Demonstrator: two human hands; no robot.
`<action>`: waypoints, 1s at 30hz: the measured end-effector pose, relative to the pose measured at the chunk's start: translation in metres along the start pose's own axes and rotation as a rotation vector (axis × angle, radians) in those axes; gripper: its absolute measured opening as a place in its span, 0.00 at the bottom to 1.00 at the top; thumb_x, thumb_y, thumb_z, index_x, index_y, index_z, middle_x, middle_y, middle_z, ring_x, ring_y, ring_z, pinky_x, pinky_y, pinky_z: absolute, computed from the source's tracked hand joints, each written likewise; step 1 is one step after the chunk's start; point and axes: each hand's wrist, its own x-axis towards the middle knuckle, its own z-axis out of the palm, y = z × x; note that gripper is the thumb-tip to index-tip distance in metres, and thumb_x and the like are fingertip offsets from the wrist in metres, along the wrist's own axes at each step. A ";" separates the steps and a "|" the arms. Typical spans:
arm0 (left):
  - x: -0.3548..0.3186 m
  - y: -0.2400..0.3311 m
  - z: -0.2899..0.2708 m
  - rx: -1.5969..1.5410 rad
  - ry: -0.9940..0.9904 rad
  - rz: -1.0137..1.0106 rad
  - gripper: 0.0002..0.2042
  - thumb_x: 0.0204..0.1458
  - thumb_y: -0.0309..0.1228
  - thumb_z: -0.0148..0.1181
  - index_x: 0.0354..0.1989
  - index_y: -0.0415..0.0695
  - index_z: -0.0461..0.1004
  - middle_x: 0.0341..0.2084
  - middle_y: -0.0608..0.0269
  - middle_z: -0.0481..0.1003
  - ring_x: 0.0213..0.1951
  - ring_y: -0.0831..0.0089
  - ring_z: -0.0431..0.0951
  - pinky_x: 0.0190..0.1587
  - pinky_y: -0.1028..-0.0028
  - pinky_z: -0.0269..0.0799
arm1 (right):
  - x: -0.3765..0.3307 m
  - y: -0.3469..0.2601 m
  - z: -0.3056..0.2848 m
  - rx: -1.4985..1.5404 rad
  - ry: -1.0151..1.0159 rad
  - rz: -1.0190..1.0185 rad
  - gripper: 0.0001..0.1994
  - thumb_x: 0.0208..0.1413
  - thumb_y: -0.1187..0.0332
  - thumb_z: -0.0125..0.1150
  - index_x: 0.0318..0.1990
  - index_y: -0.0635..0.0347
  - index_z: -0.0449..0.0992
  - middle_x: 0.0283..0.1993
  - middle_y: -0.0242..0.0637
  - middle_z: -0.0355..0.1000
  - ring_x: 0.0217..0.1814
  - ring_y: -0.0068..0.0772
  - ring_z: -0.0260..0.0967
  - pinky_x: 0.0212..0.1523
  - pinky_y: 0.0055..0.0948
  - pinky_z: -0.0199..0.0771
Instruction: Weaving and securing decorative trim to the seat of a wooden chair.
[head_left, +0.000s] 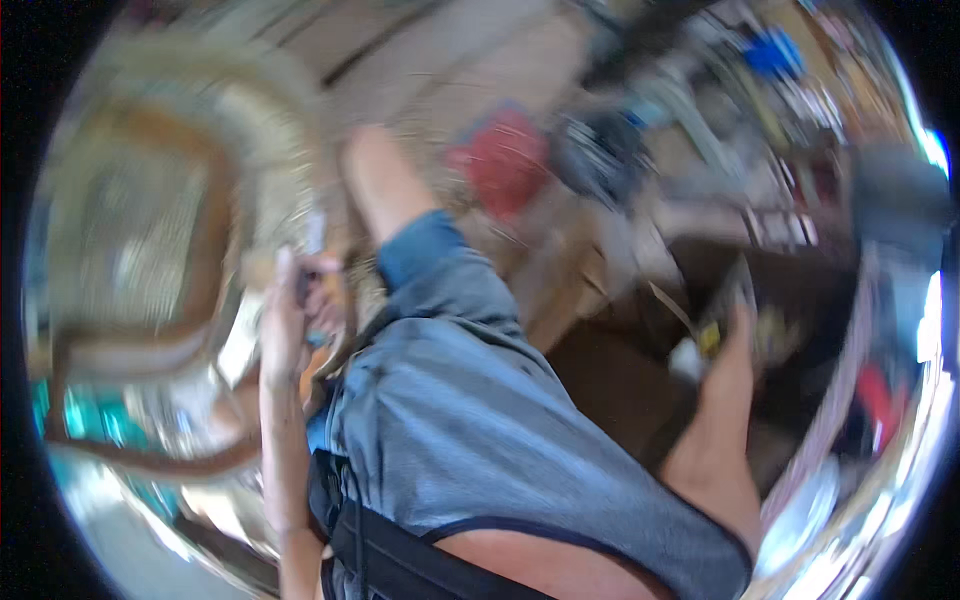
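Observation:
Motion smears the whole picture. At the left, my left hand [308,295] has its fingers curled in, beside the rim of a chair [225,200] with a brown wooden frame and a pale woven-looking panel. Something small and orange shows by the fingers, but what they hold is not clear. My right hand [738,312] reaches out to the right over a dark brown box-like space [620,385]. Near it are a small yellow thing [710,338], a white thing [686,360] and a grey pointed piece [738,280]. The right fingers are too blurred to read.
My bare leg [385,180] and blue-grey clothing [450,410] fill the middle. Ahead on the floor [450,45] lie a red bundle [505,160] and a dark bag-like thing [600,155]. Clutter with a blue item [775,52] stands at the far right. Green material [105,415] shows at lower left.

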 end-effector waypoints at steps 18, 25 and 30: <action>-0.098 0.100 -0.145 0.053 0.691 0.513 0.13 0.64 0.38 0.48 0.43 0.40 0.71 0.19 0.75 0.62 0.16 0.87 0.58 0.17 0.83 0.56 | -0.059 -0.123 0.121 0.947 -0.293 0.279 0.20 0.60 0.56 0.49 0.53 0.58 0.72 0.42 0.38 0.74 0.36 0.35 0.71 0.36 0.34 0.71; -0.144 0.133 -0.187 -0.140 0.560 0.884 0.13 0.64 0.39 0.49 0.37 0.41 0.69 0.16 0.76 0.55 0.15 0.86 0.52 0.18 0.83 0.51 | -0.168 0.017 -0.046 1.066 -0.203 0.692 0.18 0.61 0.58 0.50 0.52 0.58 0.72 0.39 0.35 0.74 0.31 0.31 0.70 0.30 0.31 0.71; -0.187 0.137 -0.194 -0.183 1.076 1.068 0.14 0.64 0.36 0.44 0.41 0.34 0.67 0.21 0.67 0.65 0.17 0.84 0.52 0.19 0.82 0.52 | -0.202 -0.056 -0.157 1.206 -0.156 0.822 0.16 0.59 0.61 0.53 0.51 0.58 0.70 0.33 0.32 0.71 0.24 0.25 0.66 0.22 0.25 0.67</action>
